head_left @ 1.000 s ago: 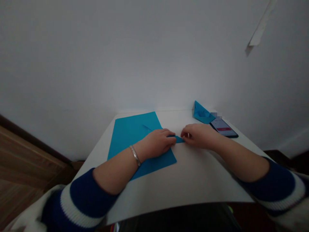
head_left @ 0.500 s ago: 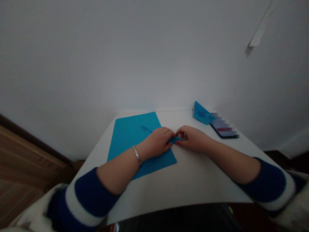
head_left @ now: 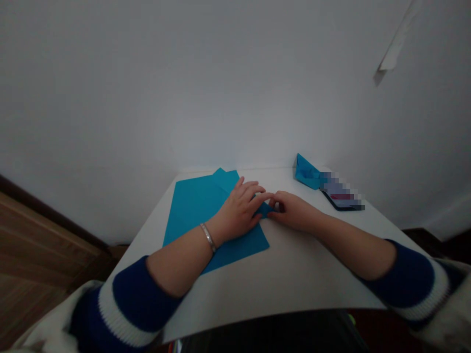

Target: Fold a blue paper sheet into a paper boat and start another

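A folded piece of blue paper [head_left: 265,210] lies between my hands, with its pointed end [head_left: 221,177] showing beyond the left fingers. My right hand [head_left: 289,208] is closed, pinching the right tip of that paper between thumb and forefinger. Over its middle lies my left hand [head_left: 243,208], fingers outstretched and apart. The left thumb rests by the paper's near edge, while the left forefinger reaches to the right fingertips. Underneath is a flat blue sheet [head_left: 191,211], partly covered by my left hand and forearm. The left palm hides the middle of the folded piece.
Everything rests on a white table [head_left: 294,274] set against a grey-white wall [head_left: 235,88]. At the back right stands another folded blue paper shape [head_left: 306,172], touching or close to a phone or tablet [head_left: 342,200] with a blurred screen. Wooden furniture [head_left: 44,264] is at the left.
My left fingers have spread and lifted from their earlier curled grip. The folded paper's far end has swung up toward the wall. My right hand keeps its pinch in nearly the same place.
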